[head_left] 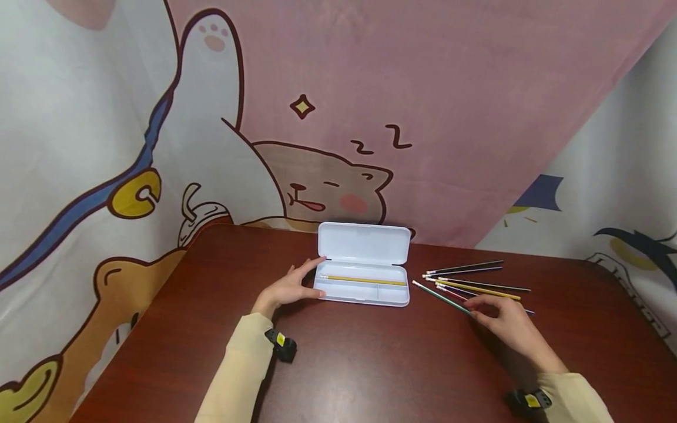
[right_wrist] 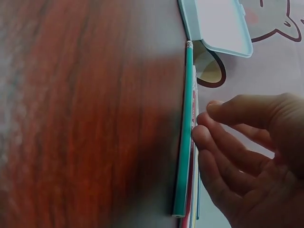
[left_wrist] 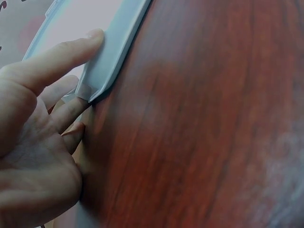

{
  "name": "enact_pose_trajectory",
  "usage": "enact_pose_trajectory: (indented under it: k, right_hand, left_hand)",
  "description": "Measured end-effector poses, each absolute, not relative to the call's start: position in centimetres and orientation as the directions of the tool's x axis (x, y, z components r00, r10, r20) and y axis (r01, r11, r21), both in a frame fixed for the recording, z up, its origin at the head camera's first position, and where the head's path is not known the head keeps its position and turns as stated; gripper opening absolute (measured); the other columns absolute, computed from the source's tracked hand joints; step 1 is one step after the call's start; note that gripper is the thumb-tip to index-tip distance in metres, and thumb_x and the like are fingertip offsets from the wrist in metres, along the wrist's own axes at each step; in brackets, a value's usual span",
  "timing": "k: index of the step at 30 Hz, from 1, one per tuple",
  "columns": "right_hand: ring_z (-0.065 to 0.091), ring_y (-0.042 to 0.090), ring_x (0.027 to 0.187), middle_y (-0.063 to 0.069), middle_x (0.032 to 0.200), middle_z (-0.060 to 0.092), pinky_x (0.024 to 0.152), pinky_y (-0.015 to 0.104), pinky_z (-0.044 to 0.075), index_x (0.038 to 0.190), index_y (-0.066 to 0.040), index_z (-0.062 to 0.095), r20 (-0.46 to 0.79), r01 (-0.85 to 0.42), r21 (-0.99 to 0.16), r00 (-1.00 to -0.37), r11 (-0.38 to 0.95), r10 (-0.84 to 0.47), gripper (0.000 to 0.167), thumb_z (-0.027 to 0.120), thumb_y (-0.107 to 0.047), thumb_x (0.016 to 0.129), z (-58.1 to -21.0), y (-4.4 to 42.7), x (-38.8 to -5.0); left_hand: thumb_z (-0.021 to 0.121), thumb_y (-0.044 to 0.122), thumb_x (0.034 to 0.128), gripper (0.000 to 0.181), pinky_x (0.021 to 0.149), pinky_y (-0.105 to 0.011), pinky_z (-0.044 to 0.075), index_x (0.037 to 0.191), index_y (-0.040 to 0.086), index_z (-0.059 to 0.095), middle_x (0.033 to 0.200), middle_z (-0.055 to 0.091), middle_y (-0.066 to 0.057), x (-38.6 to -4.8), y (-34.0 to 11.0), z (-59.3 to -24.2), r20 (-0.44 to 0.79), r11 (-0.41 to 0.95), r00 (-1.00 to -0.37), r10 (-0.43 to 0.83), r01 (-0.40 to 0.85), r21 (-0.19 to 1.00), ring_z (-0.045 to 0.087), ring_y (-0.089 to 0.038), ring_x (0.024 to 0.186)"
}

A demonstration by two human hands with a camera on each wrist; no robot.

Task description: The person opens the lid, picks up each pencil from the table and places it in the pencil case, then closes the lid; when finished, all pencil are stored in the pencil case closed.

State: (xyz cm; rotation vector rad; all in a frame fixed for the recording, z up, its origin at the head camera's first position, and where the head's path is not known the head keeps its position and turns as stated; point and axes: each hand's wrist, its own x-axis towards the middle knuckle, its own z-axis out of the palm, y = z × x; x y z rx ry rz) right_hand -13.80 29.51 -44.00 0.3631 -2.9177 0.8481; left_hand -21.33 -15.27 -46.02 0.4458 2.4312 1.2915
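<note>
A white pencil case [head_left: 364, 242] stands with its lid raised, and one yellow pencil [head_left: 365, 281] lies in its long compartment. My left hand [head_left: 285, 289] grips the case's left end. In the left wrist view its thumb [left_wrist: 80, 50] is on the front wall, with other fingers by the end corner. To the right of the case lies a loose group of pencils, with a green pencil [head_left: 441, 298] nearest the front. My right hand [head_left: 508, 326] is over the group, fingers loosely bent beside the green pencil [right_wrist: 185, 128]. Its thumb and fingertips hold nothing that I can see.
Several other pencils, among them a yellow pencil [head_left: 478, 288] and dark ones, overlap right of the case. The brown table [head_left: 365, 364] ends at a cartoon-printed cloth [head_left: 449, 117] behind the case.
</note>
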Motion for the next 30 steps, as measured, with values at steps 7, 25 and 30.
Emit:
enact_pose_trajectory:
  k: [7,25,30]
  right_hand:
    - [0.061,0.014,0.076,0.008,0.096,0.069,0.061,0.028,0.049,0.099,-0.006,0.072,0.079,-0.204,-0.540,-0.978,0.817,-0.192,0.019,0.073,0.000,0.081,-44.3,29.9,-13.7]
    - [0.056,0.007,0.068,-0.002,0.080,0.064,0.059,0.026,0.049,0.091,-0.005,0.069,0.140,-0.286,-0.566,-0.958,0.773,-0.252,0.019,0.074,0.007,0.077,-45.5,29.4,-14.4]
    - [0.055,0.006,0.068,-0.002,0.081,0.063,0.059,0.026,0.049,0.091,-0.005,0.069,0.142,-0.290,-0.573,-0.956,0.766,-0.256,0.019,0.073,0.007,0.078,-45.6,29.5,-14.3]
  left_hand:
    - [0.077,0.024,0.0806,0.083,0.111,-0.059,-0.006,0.151,0.018,0.033,0.157,0.020,-0.017,-21.2,-15.3,-45.9,-0.154,0.530,-0.888,0.433,0.113,0.840,0.001,-0.036,0.145]
    - [0.077,0.025,0.0806,0.083,0.110,-0.063,-0.003,0.151,0.021,0.034,0.157,0.020,-0.017,-21.3,-15.3,-45.9,-0.161,0.542,-0.894,0.417,0.102,0.834,-0.002,-0.040,0.144]
    - [0.077,0.025,0.0808,0.082,0.110,-0.062,-0.003,0.151,0.021,0.034,0.157,0.020,-0.016,-21.2,-15.3,-45.8,-0.162,0.551,-0.894,0.418,0.108,0.828,0.000,-0.038,0.145]
